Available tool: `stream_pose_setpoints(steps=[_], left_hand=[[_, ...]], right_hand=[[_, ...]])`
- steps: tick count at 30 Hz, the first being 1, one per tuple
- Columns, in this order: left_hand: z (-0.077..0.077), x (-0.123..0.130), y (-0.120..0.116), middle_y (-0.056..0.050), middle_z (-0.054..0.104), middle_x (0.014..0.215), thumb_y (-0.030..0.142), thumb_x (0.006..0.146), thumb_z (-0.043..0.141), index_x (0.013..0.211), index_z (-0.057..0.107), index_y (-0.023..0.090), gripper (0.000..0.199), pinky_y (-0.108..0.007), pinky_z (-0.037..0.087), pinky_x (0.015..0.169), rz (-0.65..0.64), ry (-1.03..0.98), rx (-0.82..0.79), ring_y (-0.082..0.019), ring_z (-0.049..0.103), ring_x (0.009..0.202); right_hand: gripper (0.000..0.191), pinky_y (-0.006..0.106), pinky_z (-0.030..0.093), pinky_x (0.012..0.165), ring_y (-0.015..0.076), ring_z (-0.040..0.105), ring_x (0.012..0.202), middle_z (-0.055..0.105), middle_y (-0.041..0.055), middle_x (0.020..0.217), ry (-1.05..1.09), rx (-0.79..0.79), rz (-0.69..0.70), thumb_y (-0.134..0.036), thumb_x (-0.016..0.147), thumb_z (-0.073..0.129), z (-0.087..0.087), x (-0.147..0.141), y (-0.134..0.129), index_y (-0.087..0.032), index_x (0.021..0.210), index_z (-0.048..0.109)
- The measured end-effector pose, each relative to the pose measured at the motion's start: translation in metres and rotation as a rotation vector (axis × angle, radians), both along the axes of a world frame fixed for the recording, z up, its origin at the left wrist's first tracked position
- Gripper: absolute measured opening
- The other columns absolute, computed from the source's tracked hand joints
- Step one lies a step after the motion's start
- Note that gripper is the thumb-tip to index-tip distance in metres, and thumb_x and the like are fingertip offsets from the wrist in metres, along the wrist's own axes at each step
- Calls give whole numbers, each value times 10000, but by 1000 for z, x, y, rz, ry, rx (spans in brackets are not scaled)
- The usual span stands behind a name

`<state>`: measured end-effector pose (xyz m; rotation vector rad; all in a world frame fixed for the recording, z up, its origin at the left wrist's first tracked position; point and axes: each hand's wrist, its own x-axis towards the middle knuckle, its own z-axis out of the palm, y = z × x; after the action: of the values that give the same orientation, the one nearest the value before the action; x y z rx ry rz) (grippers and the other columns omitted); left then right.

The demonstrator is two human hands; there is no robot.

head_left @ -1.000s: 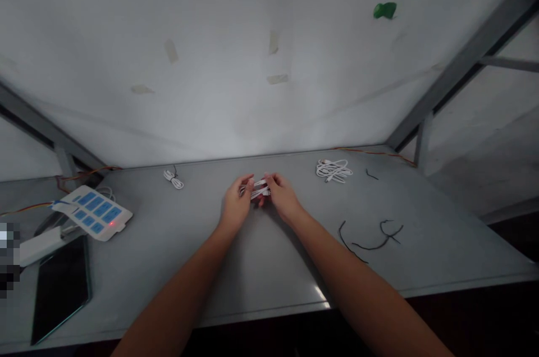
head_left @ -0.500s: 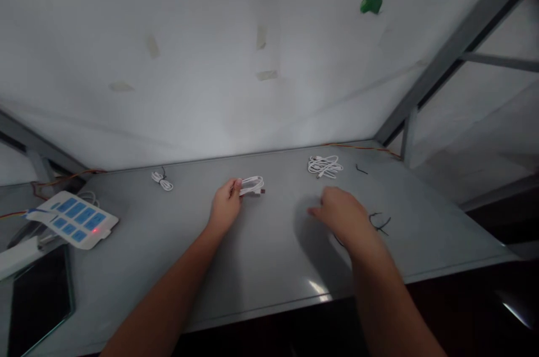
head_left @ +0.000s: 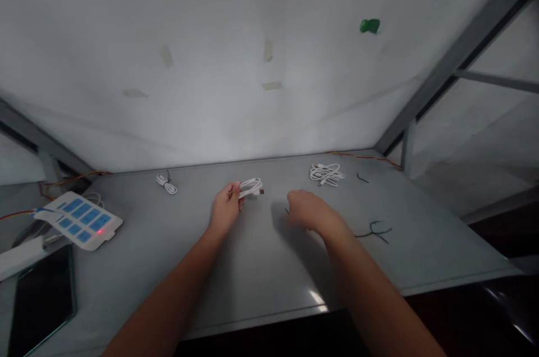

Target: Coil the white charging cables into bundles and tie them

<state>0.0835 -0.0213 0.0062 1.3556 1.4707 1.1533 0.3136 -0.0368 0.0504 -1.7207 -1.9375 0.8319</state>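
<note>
Fingers of the left hand (head_left: 225, 210) pinch one end of a coiled white cable (head_left: 251, 187), holding the bundle just above the grey desk (head_left: 261, 267) near its middle – the grip is closed on the coil, whose small dark plug sticks out to the right. Beside it the right hand (head_left: 309, 212) hovers low over the desk, palm down and fingers loosely curled, with a thin dark strand showing at its fingertips; whether it has hold of that strand cannot be told. A black twist tie (head_left: 374, 230) lies on the desk to the right of that hand. Farther back sit a loose white cable pile (head_left: 326, 174) and, off to the left, a small tied cable (head_left: 167, 183). At the left edge rest a white power strip with blue sockets (head_left: 80, 220) – one red light lit – and a dark tablet (head_left: 40, 300).
</note>
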Motion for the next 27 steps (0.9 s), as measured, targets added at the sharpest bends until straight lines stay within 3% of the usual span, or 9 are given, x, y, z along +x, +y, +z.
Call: stream_pose_setpoints(steps=[3, 6, 9, 11, 18, 24, 27], left_hand=[[-2, -2, 3, 36, 491, 604, 687, 923, 449, 859, 588, 207, 504, -243, 267, 474, 9, -146, -46, -108, 423, 497], [1, -3, 3, 25, 524, 674, 644, 924, 505, 841, 560, 202, 453, -224, 247, 457, -10, -296, -98, -85, 412, 515], [5, -1, 1, 14, 546, 713, 562, 918, 589, 831, 577, 186, 386, -211, 244, 444, -36, -454, -128, -74, 406, 528], [8, 0, -1, 13, 536, 702, 531, 897, 641, 800, 592, 173, 374, -208, 231, 431, -81, -533, -158, -67, 378, 519], [12, 2, -6, 2, 552, 714, 444, 816, 764, 784, 638, 142, 329, -195, 212, 417, -226, -661, -285, -50, 364, 512], [10, -6, 0, 8, 538, 691, 321, 806, 762, 761, 645, 122, 234, -190, 214, 433, -223, -689, -302, -45, 374, 519], [7, -9, 2, 4, 548, 692, 339, 805, 755, 764, 645, 122, 247, -193, 208, 439, -216, -647, -294, -48, 380, 519]], right_hand=[[227, 294, 431, 567, 189, 620, 513, 567, 26, 436, -125, -105, 65, -112, 635, 766, 23, 4, 17, -216, 539, 589], [158, 266, 422, 555, 166, 620, 519, 642, 11, 519, 0, -144, 100, -114, 670, 691, 31, 12, 26, -213, 619, 579], [83, 250, 439, 593, 162, 646, 626, 704, 4, 660, 256, -3, 128, -182, 727, 650, 18, 7, 30, -215, 702, 578], [92, 250, 433, 609, 160, 627, 661, 695, 0, 688, 305, 113, 124, -238, 764, 651, 5, -5, 31, -212, 702, 588], [158, 257, 410, 644, 149, 566, 648, 653, -5, 678, 258, 293, 193, -177, 838, 601, -18, -51, 23, -192, 688, 646], [180, 254, 441, 748, 169, 660, 792, 765, 32, 922, 146, 320, 308, -157, 892, 635, -19, -58, 17, -243, 869, 792], [210, 253, 434, 770, 180, 683, 837, 782, 42, 958, 34, 339, 313, -174, 925, 623, -16, -59, 14, -266, 928, 812]])
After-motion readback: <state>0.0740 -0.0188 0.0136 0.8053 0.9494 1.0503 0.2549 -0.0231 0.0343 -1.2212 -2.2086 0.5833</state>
